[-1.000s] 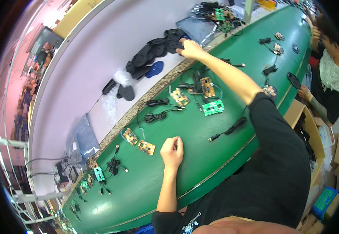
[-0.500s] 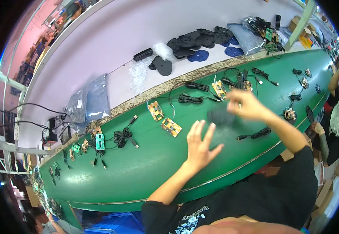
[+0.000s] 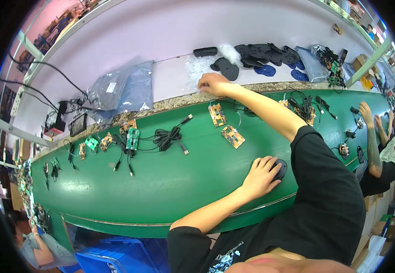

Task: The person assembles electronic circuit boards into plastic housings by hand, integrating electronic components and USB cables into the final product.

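Observation:
My left hand [image 3: 262, 176] is closed around a dark, oval plastic plate [image 3: 278, 170] lying on the green table near its front edge. Its fingers curve over the plate, with the thumb on the near side. My right hand [image 3: 213, 85] reaches across to the white ledge, beside crumpled clear plastic wrap [image 3: 197, 68]. The fingers there are bent together, and whatever they hold, if anything, is hidden. Two tan circuit boards [image 3: 232, 136] lie between my arms, one just beyond the other. A loose black plate [image 3: 228, 69] rests on the ledge past my right hand.
A pile of black plates [image 3: 256, 52] and blue plates [image 3: 265, 70] covers part of the ledge. Coiled black cables [image 3: 167, 138] and a green circuit board [image 3: 132, 139] lie at left. Plastic bags [image 3: 136, 86] stand against the wall. A co-worker's arm [image 3: 374, 150] is at right.
My left hand has gone from spread fingers to gripping the dark plate. My right hand has moved left and away, from the table to the ledge. The view has shifted.

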Demonstrator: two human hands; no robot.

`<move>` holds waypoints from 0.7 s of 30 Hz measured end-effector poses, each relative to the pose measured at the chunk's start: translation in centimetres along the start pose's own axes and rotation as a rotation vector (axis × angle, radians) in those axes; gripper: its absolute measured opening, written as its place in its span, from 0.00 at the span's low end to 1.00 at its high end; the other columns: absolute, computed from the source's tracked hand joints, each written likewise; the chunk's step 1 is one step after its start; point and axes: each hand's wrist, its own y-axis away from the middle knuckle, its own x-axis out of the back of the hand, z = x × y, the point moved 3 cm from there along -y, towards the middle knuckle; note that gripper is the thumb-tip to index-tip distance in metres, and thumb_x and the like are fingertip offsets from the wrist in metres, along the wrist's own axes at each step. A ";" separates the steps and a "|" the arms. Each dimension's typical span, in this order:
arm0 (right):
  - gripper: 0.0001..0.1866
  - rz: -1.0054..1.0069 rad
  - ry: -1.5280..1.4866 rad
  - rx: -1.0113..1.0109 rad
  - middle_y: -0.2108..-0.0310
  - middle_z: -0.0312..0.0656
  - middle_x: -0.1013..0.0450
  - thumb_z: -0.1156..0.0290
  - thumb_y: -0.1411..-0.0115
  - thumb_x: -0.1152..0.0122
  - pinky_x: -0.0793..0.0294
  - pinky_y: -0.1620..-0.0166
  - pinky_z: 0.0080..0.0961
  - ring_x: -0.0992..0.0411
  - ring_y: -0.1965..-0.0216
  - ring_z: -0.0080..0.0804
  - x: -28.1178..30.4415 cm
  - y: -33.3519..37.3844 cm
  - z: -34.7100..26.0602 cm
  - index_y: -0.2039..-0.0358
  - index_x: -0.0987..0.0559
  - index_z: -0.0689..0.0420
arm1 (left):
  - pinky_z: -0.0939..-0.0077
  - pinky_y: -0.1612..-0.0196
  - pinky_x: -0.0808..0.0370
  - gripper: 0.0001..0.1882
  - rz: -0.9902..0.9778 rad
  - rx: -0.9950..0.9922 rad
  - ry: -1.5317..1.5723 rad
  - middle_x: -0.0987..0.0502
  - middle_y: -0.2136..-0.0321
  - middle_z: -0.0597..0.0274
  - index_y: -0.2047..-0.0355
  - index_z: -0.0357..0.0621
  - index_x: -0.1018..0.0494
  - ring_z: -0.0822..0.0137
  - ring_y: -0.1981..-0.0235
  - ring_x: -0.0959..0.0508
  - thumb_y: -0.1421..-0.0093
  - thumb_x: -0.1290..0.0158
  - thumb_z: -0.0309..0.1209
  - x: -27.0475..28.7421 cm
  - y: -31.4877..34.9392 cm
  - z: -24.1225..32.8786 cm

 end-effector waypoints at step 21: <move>0.07 0.415 0.045 -0.263 0.66 0.40 0.20 0.71 0.44 0.31 0.27 0.56 0.33 0.25 0.58 0.37 4.3 42.4 -5.5 0.64 0.15 0.55 | 0.57 0.39 0.36 0.40 -0.222 0.068 0.012 0.24 0.44 0.56 0.41 0.42 0.29 0.50 0.45 0.29 0.56 0.28 0.34 0.2 -2.4 -0.1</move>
